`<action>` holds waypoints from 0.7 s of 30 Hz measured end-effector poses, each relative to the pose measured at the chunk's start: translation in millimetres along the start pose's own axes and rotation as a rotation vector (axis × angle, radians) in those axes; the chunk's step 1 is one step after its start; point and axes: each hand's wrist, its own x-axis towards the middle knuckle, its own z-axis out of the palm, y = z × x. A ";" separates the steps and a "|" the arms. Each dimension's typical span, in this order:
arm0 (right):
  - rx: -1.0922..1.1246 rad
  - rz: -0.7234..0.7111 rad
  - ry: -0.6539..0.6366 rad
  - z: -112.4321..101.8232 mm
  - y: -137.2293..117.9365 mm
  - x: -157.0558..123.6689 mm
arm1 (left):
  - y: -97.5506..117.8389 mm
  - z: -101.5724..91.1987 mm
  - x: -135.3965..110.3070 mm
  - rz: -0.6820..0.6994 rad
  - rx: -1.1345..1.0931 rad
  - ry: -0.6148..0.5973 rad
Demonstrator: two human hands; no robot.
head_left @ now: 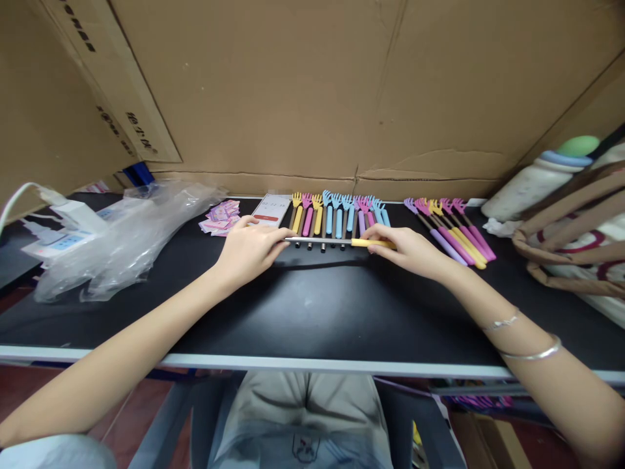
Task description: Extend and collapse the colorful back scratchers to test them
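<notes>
A back scratcher (pixel 322 240) with a metal rod and a yellow handle stretches level between my two hands above the black table. My left hand (pixel 250 251) is closed on its left end, and whatever head it has there is hidden by the fingers. The yellow handle is pinched by my right hand (pixel 404 246). Behind the rod lies a row of back scratchers with pink, yellow, blue and purple claw heads (pixel 336 200). To the right of my right hand rests a second group of back scratchers (pixel 454 234), with longer purple, pink and yellow handles.
A phone (pixel 271 210) and a pile of pink printed packets (pixel 221 217) lie behind my left hand. Clear plastic wrap (pixel 122 247) and a power strip (pixel 73 242) are at left. A bottle (pixel 532 182) and a bag (pixel 576 241) stand at right. Cardboard (pixel 273 85) walls the back.
</notes>
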 end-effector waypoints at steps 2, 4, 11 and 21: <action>0.009 -0.005 -0.011 -0.3 0.1 -0.4 | 0.2 -0.8 0.1 0.004 -0.002 0.000; 0.025 -0.013 -0.026 -0.8 0.8 -0.9 | 0.5 -1.5 0.1 0.007 0.000 0.002; 0.078 -0.037 -0.063 -2.5 3.6 -1.3 | 1.0 -3.3 0.6 0.022 0.010 0.036; 0.045 -0.037 -0.080 -4.9 1.6 -1.3 | 0.0 -2.9 0.2 0.043 0.028 0.042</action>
